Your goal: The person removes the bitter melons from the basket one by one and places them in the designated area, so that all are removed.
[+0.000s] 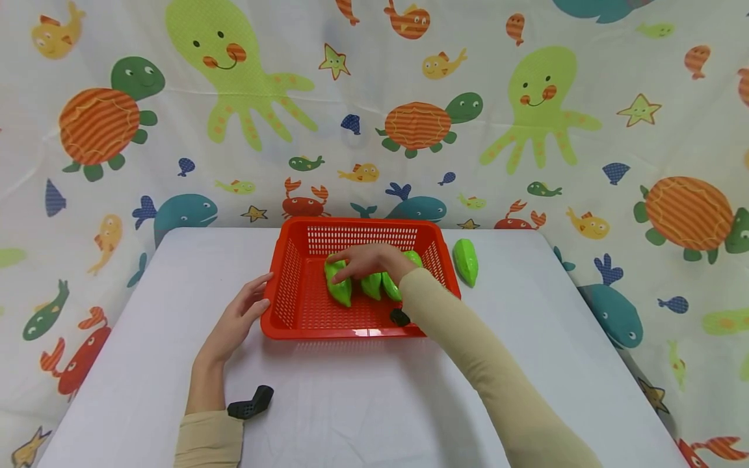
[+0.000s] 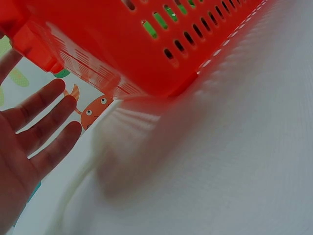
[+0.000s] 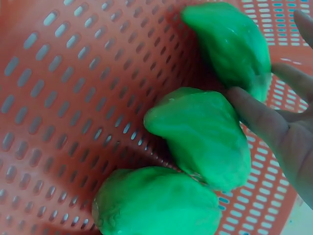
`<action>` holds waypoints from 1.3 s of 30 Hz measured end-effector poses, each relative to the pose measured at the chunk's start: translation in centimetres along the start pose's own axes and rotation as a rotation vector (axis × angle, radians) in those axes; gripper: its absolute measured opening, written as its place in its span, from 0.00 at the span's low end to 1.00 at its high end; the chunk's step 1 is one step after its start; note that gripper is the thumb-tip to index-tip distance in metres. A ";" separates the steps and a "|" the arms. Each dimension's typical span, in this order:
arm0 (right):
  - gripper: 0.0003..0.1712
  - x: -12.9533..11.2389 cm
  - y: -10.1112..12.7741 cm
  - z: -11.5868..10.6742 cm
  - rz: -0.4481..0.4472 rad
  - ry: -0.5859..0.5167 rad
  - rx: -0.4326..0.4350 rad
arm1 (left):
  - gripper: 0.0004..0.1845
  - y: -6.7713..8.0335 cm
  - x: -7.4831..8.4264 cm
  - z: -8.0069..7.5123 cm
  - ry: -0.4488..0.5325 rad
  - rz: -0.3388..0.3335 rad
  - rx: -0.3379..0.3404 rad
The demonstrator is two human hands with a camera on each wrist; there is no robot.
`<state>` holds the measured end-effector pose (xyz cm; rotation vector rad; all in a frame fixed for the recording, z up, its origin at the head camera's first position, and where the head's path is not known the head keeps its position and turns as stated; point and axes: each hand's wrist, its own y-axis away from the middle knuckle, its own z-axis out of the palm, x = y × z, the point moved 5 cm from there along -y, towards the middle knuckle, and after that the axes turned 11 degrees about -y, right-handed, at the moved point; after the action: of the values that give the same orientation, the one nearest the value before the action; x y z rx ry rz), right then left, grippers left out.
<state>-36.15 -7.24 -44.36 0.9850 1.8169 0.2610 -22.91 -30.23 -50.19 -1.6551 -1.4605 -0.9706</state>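
Overhead, the head view shows a red basket point(image 1: 292, 292) on the white bench point(image 1: 556, 325). The right hand point(image 1: 365, 260) reaches into it, fingers extended and resting on the leftmost green fruit point(image 1: 339, 289); two more green fruits point(image 1: 380, 286) lie just beside it. A fourth green fruit point(image 1: 466, 261) lies on the bench outside the basket's right wall. The left hand point(image 1: 236, 322) lies open, fingertips touching the basket's left rim. A small black object point(image 1: 251, 403) lies near the left forearm.

The left wrist view shows the basket wall point(image 2: 122, 44) from low down, with the left hand's fingers point(image 2: 44, 117) straight and relaxed beside it.

The right wrist view shows three fruits in a row on the slotted basket floor point(image 3: 58, 98), the right hand's fingers point(image 3: 259, 117) straight and touching the middle fruit point(image 3: 205, 137), not curled round anything.

Judged step: placing or arranging fruit inside the basket. The next move likely calls for withdrawing the right hand and reaching for the fruit outside.
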 end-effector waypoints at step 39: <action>0.34 -0.5 -0.4 -0.5 -0.088 -0.107 0.117 | 0.32 0.1 -0.2 0.2 0.007 0.008 0.002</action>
<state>-36.69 -7.72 -44.03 0.9780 1.7881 0.0467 -22.77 -30.18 -50.44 -1.6537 -1.4485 -0.9693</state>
